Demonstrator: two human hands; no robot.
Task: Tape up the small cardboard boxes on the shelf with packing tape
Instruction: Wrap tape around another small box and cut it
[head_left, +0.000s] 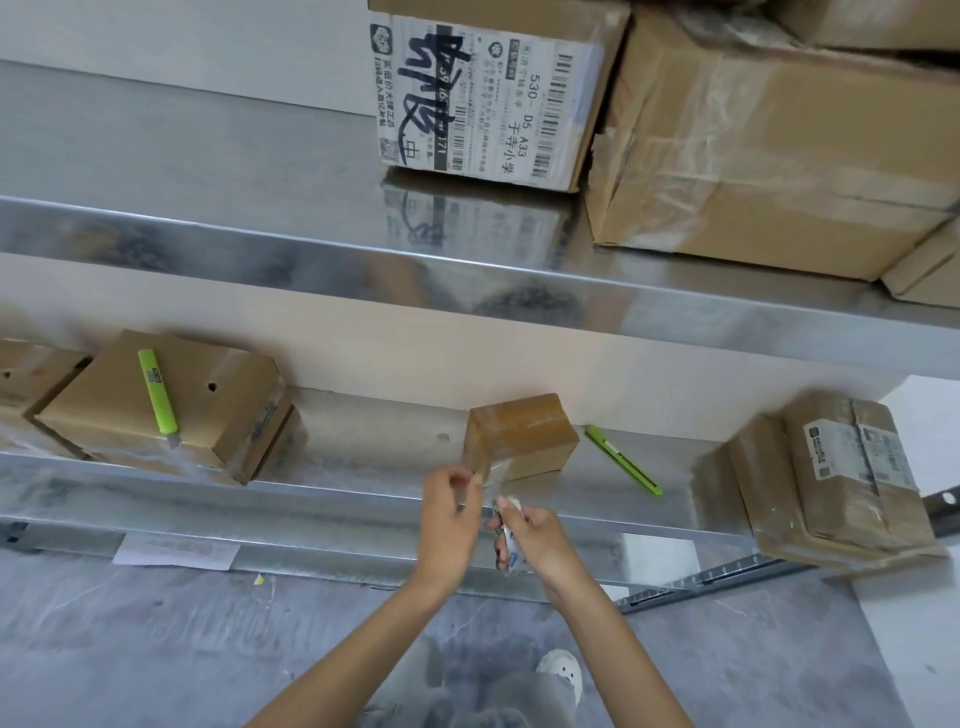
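Head view: we look down on a galvanised metal shelf (363, 447); the small brown cardboard box (524, 431) stands near its front lip, which we think lets both hands get round its near corner.
Left hand (449, 506): the fingers are curled, and the thumb and forefinger pinch what we take to be the free end of clear packing tape (493, 470) at the box's near corner. We judge this anchors the strip so it cannot lift.
Right hand (535, 538): it grips a small tape roll with a white-and-blue core (511, 548), held just below the shelf edge and close to the other hand. We judge this keeps the strip short and taut.
Box surface: glossy bands already cross the top, so we judge that taping is under way and the strip is not yet cut.
Cutter: a slim lime-green utility knife (623, 460) lies on the shelf just beside the box, not touching it, and we think it is kept within reach for the cut.
Spare cutter: a second green knife (157, 392) rests on a tan punched cardboard box (223, 410) well to the left.
Risk: we expect slack tape to wrinkle or stick to itself.
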